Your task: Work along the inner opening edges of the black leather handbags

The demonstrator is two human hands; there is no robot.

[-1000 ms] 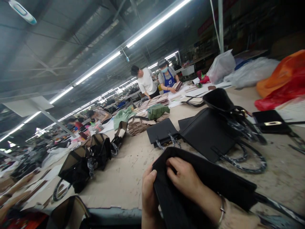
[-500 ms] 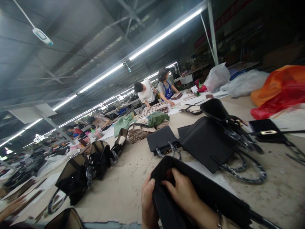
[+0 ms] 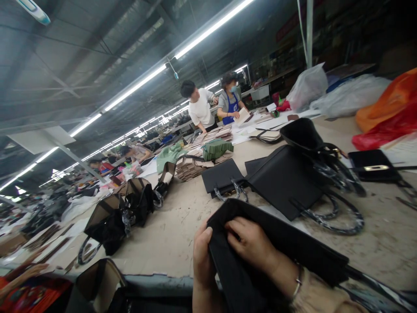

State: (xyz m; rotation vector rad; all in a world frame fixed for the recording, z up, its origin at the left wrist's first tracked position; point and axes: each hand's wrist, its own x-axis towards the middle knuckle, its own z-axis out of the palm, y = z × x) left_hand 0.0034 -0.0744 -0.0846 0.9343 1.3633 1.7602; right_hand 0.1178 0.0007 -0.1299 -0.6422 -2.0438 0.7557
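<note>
This is a bag-making workshop in a big factory hall, with tube lights (image 3: pixel 135 87) running far back under a beamed roof and co-workers (image 3: pixel 202 108) busy at tables in the distance. Black bags with plastic-wrapped handles lie to the left (image 3: pixel 109 226) and right (image 3: pixel 283 180) on a broad, scuffed worktable (image 3: pixel 169 234), behind the black bag in hand (image 3: pixel 293 243) and near stacked brown pieces (image 3: pixel 190 169).

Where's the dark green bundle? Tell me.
Mid-frame in the head view, the dark green bundle lies behind the small black bag, right of the brown stack.
</note>
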